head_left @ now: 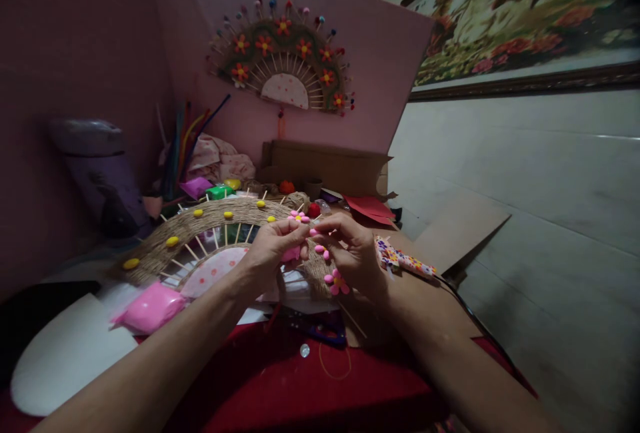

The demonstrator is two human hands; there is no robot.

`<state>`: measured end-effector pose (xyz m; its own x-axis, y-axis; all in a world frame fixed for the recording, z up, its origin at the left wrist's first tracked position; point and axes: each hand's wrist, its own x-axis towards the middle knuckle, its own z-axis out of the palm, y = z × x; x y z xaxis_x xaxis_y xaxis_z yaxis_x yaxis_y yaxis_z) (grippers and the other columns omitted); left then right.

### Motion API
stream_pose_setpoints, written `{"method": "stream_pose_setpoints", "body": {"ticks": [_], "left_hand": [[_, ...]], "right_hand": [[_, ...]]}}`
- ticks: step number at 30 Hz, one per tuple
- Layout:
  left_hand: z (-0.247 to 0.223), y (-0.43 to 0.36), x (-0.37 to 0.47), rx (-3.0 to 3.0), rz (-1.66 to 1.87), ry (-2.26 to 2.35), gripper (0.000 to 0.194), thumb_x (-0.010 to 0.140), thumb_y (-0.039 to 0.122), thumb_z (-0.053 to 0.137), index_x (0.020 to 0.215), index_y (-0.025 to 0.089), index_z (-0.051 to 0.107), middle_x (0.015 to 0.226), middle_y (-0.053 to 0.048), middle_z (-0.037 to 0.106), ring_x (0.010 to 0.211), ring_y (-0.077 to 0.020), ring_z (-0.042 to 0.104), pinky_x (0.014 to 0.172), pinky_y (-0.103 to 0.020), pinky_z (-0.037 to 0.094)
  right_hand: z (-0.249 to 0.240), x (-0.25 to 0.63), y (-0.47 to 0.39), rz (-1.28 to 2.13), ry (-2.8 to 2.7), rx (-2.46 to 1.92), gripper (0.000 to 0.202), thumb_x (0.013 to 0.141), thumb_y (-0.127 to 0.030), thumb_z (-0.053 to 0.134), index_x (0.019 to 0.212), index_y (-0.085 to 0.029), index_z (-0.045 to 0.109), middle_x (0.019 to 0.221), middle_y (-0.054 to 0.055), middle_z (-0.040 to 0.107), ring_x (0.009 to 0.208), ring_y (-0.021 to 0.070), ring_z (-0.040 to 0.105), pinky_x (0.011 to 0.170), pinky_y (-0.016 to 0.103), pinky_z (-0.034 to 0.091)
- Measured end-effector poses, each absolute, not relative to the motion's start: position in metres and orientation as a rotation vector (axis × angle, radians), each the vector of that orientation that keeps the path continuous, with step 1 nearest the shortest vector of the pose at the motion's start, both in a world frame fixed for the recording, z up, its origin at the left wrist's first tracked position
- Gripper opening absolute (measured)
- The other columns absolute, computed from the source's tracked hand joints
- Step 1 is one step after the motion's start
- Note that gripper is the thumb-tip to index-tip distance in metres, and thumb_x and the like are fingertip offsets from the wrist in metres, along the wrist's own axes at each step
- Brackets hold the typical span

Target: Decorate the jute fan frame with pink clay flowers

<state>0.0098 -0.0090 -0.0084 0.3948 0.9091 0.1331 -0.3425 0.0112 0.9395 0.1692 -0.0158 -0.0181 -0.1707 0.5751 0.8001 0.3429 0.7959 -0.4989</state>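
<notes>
A fan-shaped piece (200, 222) wrapped in brown twine, with thin sticks and yellow ovals on its band, lies before me. Over its right part, my left hand (281, 244) is closed with pink clay at its fingers. Close beside it, my right hand (353, 246) pinches a small pink piece (314, 232) between thumb and index finger. Pink petals (323, 250) sit on the twine under the right hand. A pink flower with an orange centre (337, 282) is lower on the band, and another pink flower (299, 217) is above the fingertips.
A pink packet (153, 306) lies at the left, near a white rounded sheet (65, 356). Dark blue scissors (325, 330) and a clear gem (305, 351) are near the red table edge (300, 386). Red sheets (370, 208) and cardboard (325, 163) stand behind. A decorated fan (285, 63) hangs above.
</notes>
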Motion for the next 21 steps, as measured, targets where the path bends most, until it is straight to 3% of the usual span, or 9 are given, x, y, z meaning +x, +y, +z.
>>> {"method": "stream_pose_setpoints", "body": {"ticks": [8,21], "left_hand": [[-0.0092,-0.0104,0.0114,1.183,1.059,0.63,0.04,0.067,0.051,0.073,0.068,0.014,0.058,0.046,0.001,0.055,0.036,-0.0041,0.039,0.035,-0.016,0.022],[-0.0074,-0.0096,0.0091,1.197,1.058,0.609,0.035,0.063,0.042,0.077,0.062,0.013,0.058,0.048,0.001,0.054,0.038,-0.0031,0.039,0.037,-0.016,0.023]], "right_hand": [[-0.019,0.1683,-0.015,0.215,-1.764,-0.706,0.006,0.081,-0.018,0.063,0.087,-0.021,0.064,0.086,0.003,0.066,0.079,0.0148,0.063,0.067,0.029,0.052],[-0.0184,0.1693,-0.016,0.235,-1.783,-0.731,0.011,0.082,-0.021,0.064,0.092,-0.022,0.064,0.089,0.003,0.065,0.075,0.0144,0.06,0.066,0.03,0.052]]}}
